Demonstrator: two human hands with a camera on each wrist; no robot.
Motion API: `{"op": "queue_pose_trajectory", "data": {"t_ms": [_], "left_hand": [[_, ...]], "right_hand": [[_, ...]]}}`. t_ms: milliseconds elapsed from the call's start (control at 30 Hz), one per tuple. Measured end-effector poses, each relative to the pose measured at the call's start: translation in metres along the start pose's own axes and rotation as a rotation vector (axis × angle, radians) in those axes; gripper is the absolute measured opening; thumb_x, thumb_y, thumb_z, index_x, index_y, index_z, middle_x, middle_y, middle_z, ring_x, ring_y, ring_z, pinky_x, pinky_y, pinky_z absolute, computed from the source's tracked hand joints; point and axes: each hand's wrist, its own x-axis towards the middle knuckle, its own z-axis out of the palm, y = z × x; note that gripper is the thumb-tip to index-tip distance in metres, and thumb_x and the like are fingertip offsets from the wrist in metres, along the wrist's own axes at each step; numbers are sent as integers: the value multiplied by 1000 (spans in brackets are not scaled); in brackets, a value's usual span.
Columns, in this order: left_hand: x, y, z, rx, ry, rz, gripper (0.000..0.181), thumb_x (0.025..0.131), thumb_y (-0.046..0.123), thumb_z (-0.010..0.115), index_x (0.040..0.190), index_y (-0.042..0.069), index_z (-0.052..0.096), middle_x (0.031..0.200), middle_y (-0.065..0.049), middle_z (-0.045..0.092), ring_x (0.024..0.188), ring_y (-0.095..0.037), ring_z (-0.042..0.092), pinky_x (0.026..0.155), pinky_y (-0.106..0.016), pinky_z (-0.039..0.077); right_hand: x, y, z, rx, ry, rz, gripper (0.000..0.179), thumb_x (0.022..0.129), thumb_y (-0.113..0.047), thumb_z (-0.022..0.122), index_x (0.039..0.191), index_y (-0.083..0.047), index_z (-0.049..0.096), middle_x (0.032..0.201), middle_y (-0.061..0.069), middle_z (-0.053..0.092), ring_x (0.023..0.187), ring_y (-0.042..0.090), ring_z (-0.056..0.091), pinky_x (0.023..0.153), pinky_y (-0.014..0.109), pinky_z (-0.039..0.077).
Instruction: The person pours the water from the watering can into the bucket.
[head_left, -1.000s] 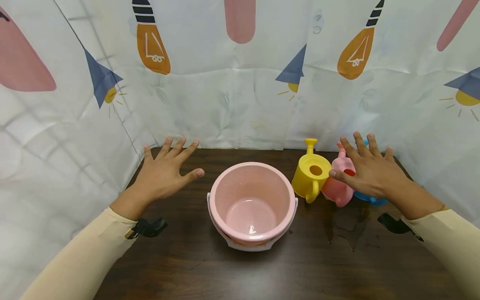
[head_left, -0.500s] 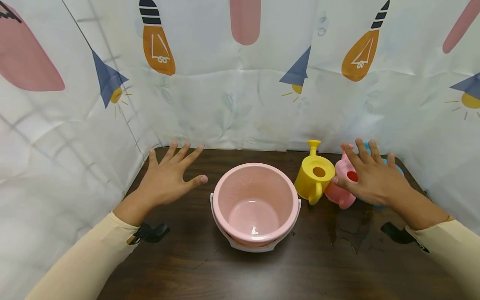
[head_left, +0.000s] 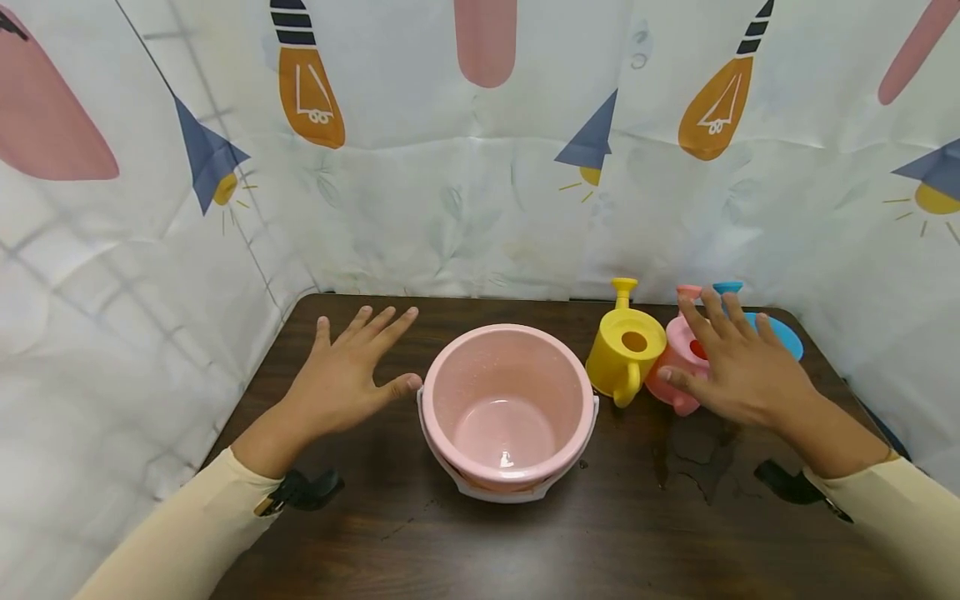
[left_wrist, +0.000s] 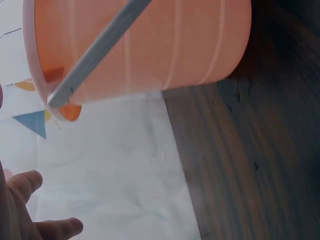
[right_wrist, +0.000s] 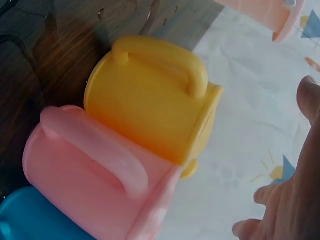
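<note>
A pink bucket [head_left: 506,342] with its pale handle folded down stands mid-table. Left of it my left hand [head_left: 341,379] is spread above the table, palm down, its thumb overlapping the bucket's left side in the head view. My right hand [head_left: 746,367] is likewise spread, over the watering cans at the right, and holds nothing. Below and beside it stand a yellow watering can [head_left: 622,350], a pink watering can [head_left: 678,371] and a blue watering can [head_left: 780,333], partly hidden by the hand. In the right wrist view the pink can's handle [right_wrist: 95,150] shows fully.
The dark wooden table [head_left: 480,558] carries wet streaks [head_left: 697,467] in front of the cans and a few drops near the bucket. A white printed curtain [head_left: 480,208] hangs behind the table and along both sides.
Both hands have lowered slightly toward the person, and the left hand has shifted a little right, closer to the bucket. More of the blue can shows. Bucket and cans stay in place.
</note>
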Motion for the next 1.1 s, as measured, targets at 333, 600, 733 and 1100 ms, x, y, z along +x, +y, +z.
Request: {"op": "queue_pose_trajectory", "data": {"t_ms": [333,600,733,1100], "left_hand": [[-10,11,12,-92,68,89,89,92,69,59,164,33,24,161,-10,38,147,-39,33,110,-76,11],[-15,19,20,-202,99,146,89,90,69,62,163,31,29,161,-7,39,146,-34,37,111,-74,15],[-17,22,26,-244,130,171,88,90,69,61,162,28,32,160,-4,41,145,-27,39,111,-73,16],[-19,26,37,-335,177,212,88,91,77,50,160,24,36,157,0,45,141,-26,45,111,-71,21]], "right_hand": [[-11,-3,8,31,39,-17,100,98,-68,47,165,-14,-3,167,25,2,153,41,-8,115,69,1],[-18,-4,14,39,77,-32,99,98,-65,51,165,-13,2,167,26,11,154,41,-1,116,66,4],[-23,-6,18,60,73,-27,98,98,-65,51,165,-12,3,167,26,9,154,40,-4,117,64,3],[-27,-9,25,124,136,-60,96,97,-61,58,165,-10,13,166,25,19,153,43,12,117,63,15]]}}
